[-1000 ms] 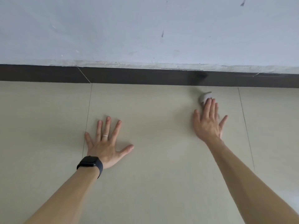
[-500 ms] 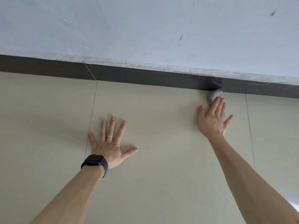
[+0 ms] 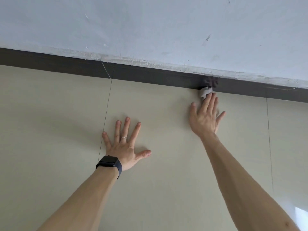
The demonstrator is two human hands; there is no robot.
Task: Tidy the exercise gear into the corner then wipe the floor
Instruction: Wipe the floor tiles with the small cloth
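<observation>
L hand [image 3: 124, 147] lies flat on the beige floor tile [image 3: 70, 114], fingers spread wide, holding nothing; black watch [image 3: 109, 162] on the wrist. R hand [image 3: 205, 117] reaches fwd, fingers straight and close together, tips pressing a small crumpled white cloth [image 3: 205, 92] – bunched, so no clear long axis – right up against the dark skirting board [image 3: 150, 75] under the white wall [image 3: 150, 27].
</observation>
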